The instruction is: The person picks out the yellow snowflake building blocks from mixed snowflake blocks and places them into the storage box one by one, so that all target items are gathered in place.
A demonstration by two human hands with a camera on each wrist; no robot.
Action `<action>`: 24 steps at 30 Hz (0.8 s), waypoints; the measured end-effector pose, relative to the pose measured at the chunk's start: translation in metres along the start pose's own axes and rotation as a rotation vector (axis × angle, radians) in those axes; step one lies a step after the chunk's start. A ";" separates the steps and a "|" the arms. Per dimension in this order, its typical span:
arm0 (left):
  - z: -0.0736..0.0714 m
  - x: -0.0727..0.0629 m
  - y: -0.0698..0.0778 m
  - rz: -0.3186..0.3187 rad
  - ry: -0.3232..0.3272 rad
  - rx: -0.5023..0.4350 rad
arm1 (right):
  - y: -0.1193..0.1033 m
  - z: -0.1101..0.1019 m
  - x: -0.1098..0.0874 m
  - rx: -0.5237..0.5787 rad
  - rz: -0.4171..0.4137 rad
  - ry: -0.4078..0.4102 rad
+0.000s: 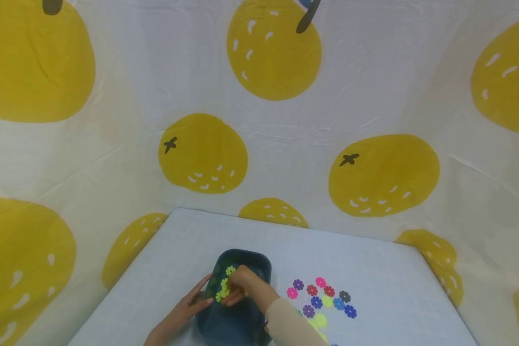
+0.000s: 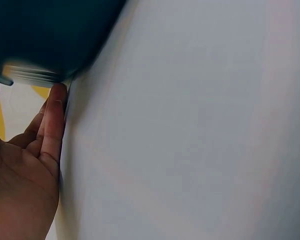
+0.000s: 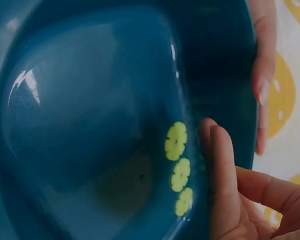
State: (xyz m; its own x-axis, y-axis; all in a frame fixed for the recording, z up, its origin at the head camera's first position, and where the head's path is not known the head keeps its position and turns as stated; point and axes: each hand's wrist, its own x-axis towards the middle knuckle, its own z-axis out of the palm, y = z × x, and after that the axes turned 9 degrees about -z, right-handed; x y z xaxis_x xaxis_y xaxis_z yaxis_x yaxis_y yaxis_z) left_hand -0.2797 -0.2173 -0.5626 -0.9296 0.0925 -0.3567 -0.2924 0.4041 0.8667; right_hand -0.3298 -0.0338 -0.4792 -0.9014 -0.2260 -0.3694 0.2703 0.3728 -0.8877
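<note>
A dark teal tray [image 1: 231,324] stands on the table. My left hand [image 1: 183,310] is at its left side, straight fingers touching the outer wall in the left wrist view. Over the tray, my right hand [image 1: 241,281] reaches down by the left inner wall. Several small yellow flower-shaped discs [image 1: 219,297] lie along that wall, three of them in a row in the right wrist view. Between the right thumb and forefinger, partly hidden, a yellow flower-shaped disc [image 3: 272,217] shows; the other right fingers [image 3: 222,180] point straight down.
Right of the tray, loose flower-shaped discs [image 1: 316,302] in pink, red, purple, blue, grey and yellow lie scattered on the white tablecloth [image 1: 380,288]. The right forearm partly covers the nearest ones. A curtain [image 1: 285,158] printed with yellow fruit hangs behind and beside the table.
</note>
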 end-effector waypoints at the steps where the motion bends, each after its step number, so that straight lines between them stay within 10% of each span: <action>1: 0.000 0.000 0.000 0.001 0.000 -0.001 | 0.000 0.001 0.000 -0.006 0.001 -0.001; 24: -0.001 -0.002 -0.002 -0.005 0.007 0.002 | 0.010 0.016 0.002 -0.137 -0.008 0.029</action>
State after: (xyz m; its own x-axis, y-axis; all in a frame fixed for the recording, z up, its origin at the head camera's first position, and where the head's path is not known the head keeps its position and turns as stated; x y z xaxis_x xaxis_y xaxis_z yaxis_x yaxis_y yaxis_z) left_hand -0.2778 -0.2186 -0.5633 -0.9298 0.0841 -0.3583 -0.2963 0.4066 0.8643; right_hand -0.3233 -0.0449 -0.4935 -0.9132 -0.2044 -0.3525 0.2157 0.4913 -0.8439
